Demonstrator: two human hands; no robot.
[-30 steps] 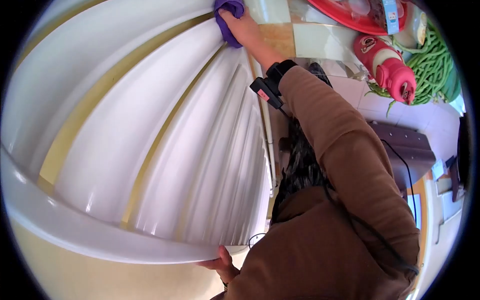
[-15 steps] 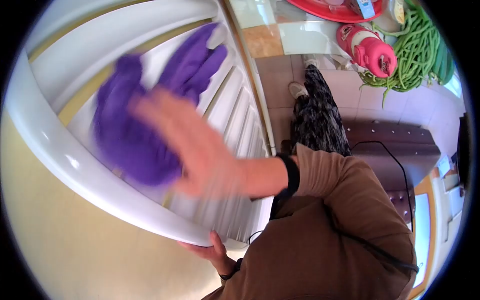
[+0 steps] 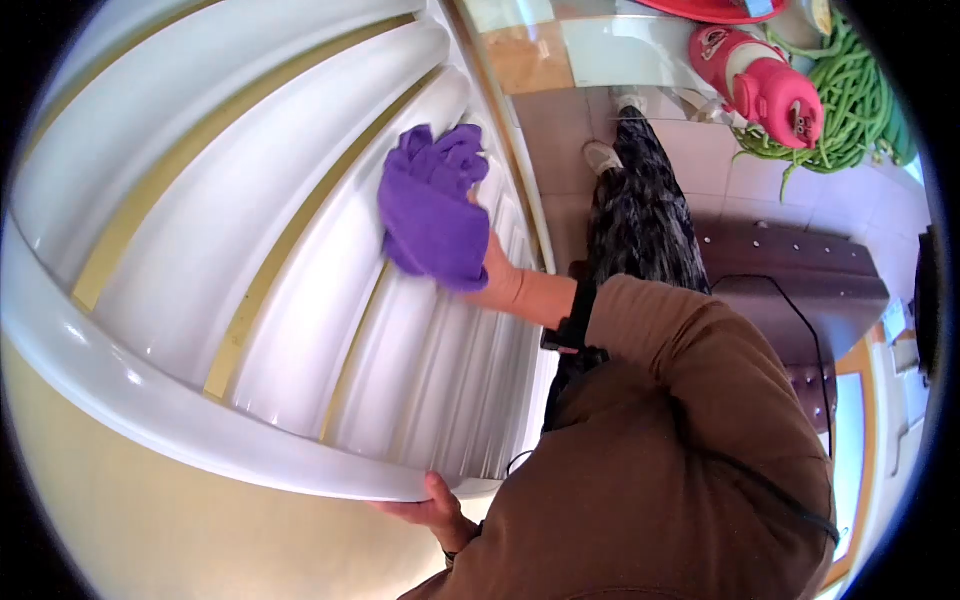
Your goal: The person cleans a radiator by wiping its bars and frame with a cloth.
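A purple cloth (image 3: 435, 215) is bunched over the white slats (image 3: 310, 300) of a large panel. My right hand (image 3: 493, 272) holds it, with its fingers mostly hidden behind the cloth. Below, my left hand (image 3: 430, 506) grips the panel's curved white rail (image 3: 190, 435), its thumb against the rail and its fingers at the underside. Yellowish surface shows through the gaps between the slats.
At the top right, a pink bottle (image 3: 765, 90) lies beside green beans (image 3: 850, 100) and a red tray (image 3: 710, 8). A dark brown padded seat (image 3: 800, 285) stands on the tiled floor at the right. A thin black cable hangs near my right arm.
My right hand has drawn the cloth down from the panel's top end, swept it spread out across the slats, and now has it bunched further right. My left hand stays on the rail.
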